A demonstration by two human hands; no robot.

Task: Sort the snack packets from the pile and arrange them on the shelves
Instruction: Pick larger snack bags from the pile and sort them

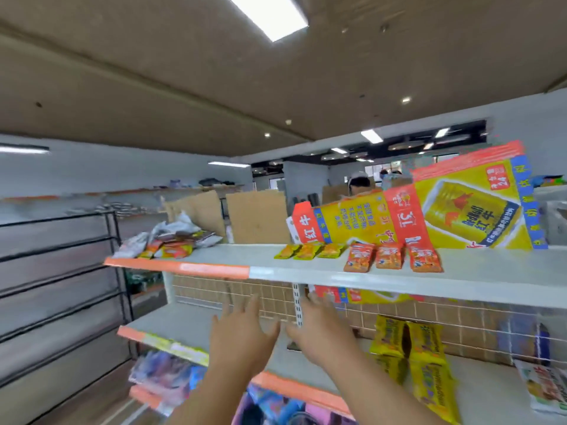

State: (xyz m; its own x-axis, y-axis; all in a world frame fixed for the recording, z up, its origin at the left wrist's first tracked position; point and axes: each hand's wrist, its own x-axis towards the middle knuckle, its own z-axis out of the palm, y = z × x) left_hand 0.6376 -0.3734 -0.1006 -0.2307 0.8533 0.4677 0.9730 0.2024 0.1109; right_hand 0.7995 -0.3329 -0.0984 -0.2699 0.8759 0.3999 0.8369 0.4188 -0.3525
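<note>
- Your left fingers (255,306) are spread wide and straight, with nothing in them; the left hand (242,335) reaches in over the white middle shelf (184,325).
- Your right fingers (317,302) are spread just as wide and also hold nothing; the right hand (320,331) is just beside the left, thumbs nearly meeting.
- Both hands are smeared by motion, so you cannot tell whether any fingertip touches the shelf or the wire-mesh back panel (260,292).
- To your right on that shelf, glossy yellow snack packets (408,342) lie with their long axes front to back; their print is too blurred to read.
- On the white top shelf (306,271), three flat red-orange snack packets (391,256) sit side by side, long axes front to back.
- Just left of them lie three small yellow-orange packets (310,251) in a row.
- The loose pile of mixed packets (171,240) is at the shelf's far left end.
- A tilted yellow-and-red cardboard drinks box (429,216) stands behind the rows.
</note>
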